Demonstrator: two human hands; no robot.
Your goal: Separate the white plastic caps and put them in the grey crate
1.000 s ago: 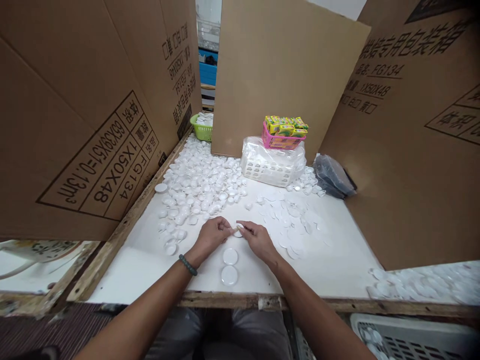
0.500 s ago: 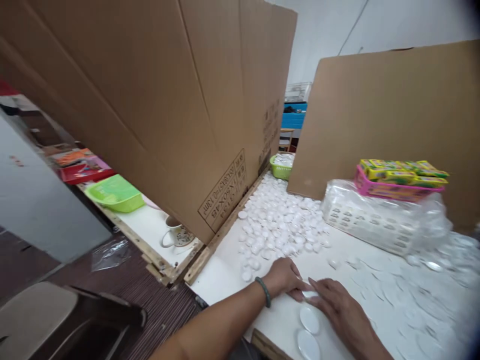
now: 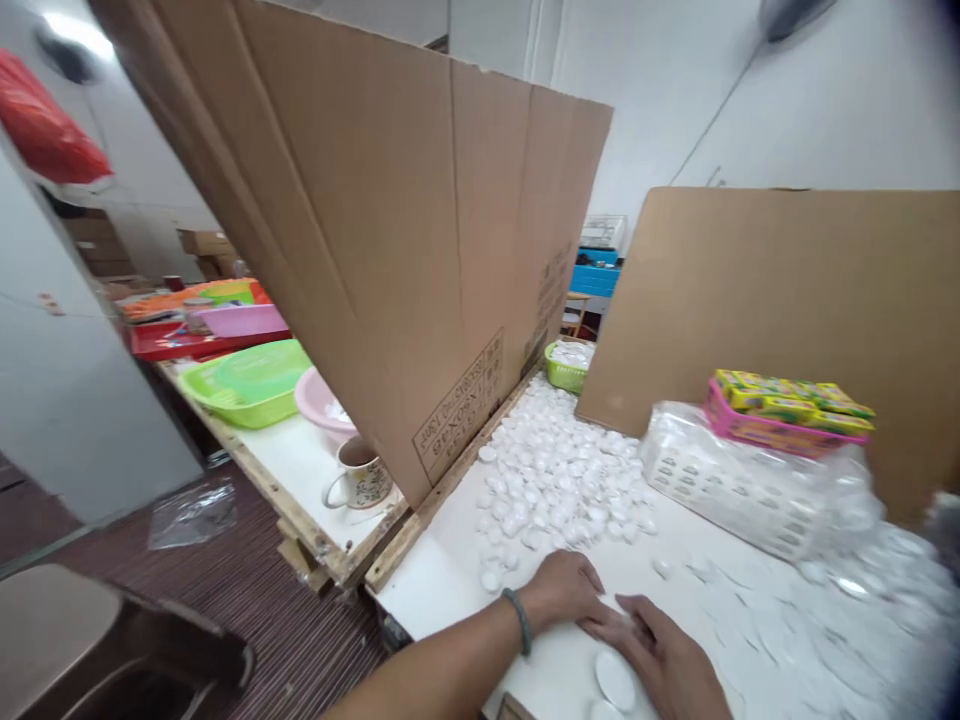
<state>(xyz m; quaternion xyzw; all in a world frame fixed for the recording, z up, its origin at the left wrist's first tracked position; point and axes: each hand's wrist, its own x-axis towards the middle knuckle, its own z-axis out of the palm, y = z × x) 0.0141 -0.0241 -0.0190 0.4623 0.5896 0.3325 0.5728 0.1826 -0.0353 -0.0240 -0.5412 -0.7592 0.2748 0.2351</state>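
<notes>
My left hand point(image 3: 568, 588), with a dark green bangle at its wrist, meets my right hand point(image 3: 664, 655) over the front of the white table. The fingers of both are closed around a small white oval disc point(image 3: 609, 604), which they mostly cover. Just below them on the tabletop lies another white oval disc point(image 3: 615, 681), and part of a further one shows at the lower edge. Beyond my hands spreads a pile of small white round pieces point(image 3: 562, 470). To the right, thin white discs point(image 3: 772, 630) lie scattered.
A tall cardboard sheet point(image 3: 390, 220) stands along the table's left edge, another cardboard sheet point(image 3: 787, 290) at the back. A pink basket point(image 3: 787, 425) of yellow boxes rests on a plastic-wrapped pack point(image 3: 727, 490). On the left table are a mug point(image 3: 364, 478) and a green tray point(image 3: 247, 395).
My view has tilted up a little, so the scene sits lower. My hands have drawn closer together, and the disc between them is more covered.
</notes>
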